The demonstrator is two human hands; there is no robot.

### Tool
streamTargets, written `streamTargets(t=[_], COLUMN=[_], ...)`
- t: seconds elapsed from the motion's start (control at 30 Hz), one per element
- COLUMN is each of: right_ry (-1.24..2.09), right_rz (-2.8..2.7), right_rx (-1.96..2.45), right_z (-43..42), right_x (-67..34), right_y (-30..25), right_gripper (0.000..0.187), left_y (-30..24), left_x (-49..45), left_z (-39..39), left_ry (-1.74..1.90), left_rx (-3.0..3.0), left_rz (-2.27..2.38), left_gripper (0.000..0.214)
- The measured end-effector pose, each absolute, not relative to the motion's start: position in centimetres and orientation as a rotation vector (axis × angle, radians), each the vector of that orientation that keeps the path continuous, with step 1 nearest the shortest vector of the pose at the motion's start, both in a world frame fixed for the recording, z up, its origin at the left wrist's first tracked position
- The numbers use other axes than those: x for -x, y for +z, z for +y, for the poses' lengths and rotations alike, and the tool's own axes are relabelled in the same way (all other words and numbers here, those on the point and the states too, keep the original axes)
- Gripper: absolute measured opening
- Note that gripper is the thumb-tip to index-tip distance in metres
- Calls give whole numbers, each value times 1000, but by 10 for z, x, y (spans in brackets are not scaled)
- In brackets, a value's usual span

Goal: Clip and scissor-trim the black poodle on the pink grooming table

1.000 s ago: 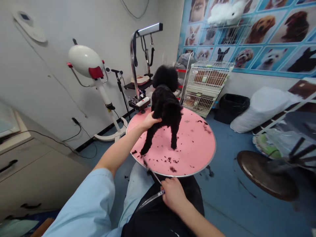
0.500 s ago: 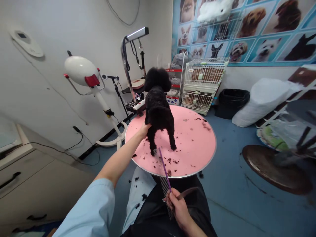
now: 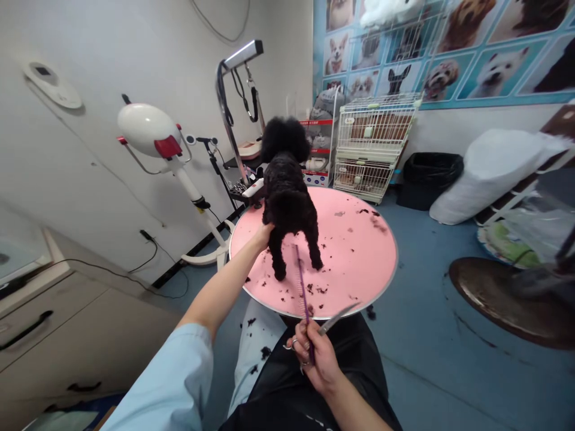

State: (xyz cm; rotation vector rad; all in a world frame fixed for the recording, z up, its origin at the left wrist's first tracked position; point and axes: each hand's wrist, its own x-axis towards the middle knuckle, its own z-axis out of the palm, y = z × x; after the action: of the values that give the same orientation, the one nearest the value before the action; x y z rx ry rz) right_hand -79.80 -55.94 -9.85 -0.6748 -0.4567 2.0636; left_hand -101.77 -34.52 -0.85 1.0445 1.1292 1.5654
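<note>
The right hand's fingers are curled closed round the purple comb and also hold curved scissors, at the lower centre of the frame. The comb points up over the table, teeth toward the left of the frame; the scissor blades slant toward the right. The left hand, left of centre, touches the black poodle at its left hind thigh; its fingertips are hidden, so how tightly they close cannot be told.

The dog stands mid-frame, rear toward the camera, on a round pink grooming table scattered with black hair clippings. A black apron fills the bottom centre. Farther out, a grooming arm with hanging loops rises at upper centre-left, a white stand dryer stands at left, and stacked wire cages and a dog-photo poster occupy the upper right.
</note>
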Motion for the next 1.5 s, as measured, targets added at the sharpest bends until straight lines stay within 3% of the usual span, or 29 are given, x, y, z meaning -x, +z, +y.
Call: streamTargets(t=[0.13,0.27,0.37,0.43,0.57,1.03,1.5], right_ry=[1626,1679,1997,2125,2005,1896,1943], right_rz=[-725,-1342,-1414,-1359,-1354,-1390,-1337], right_rx=[1123,1483,1294,1105,1007,1074,1068], right_z=[-527,-495,-497,-504,-510,-509,-514], right_x=[756,733,752,778,824,849,849], right_y=[-119,-118,-105,-99,-100,-116,-122], right_gripper=[47,52,42,50,45,36,38], left_y=[-9,-12,-15,-16,-21,-22,-22], left_x=[1017,1020,1023,1024,1026,1027,1026], left_z=[-347,-345,-342,-340,-337,-336,-333], left_ry=[1541,1507,1483,1456,1439,1484,1523], left_rx=[-1036,-1026,-995,-948,-901,-983,-900], left_rz=[1129,1146,1166,1190,1172,1065,1016], left_gripper=[67,60,55,50,45,65,46])
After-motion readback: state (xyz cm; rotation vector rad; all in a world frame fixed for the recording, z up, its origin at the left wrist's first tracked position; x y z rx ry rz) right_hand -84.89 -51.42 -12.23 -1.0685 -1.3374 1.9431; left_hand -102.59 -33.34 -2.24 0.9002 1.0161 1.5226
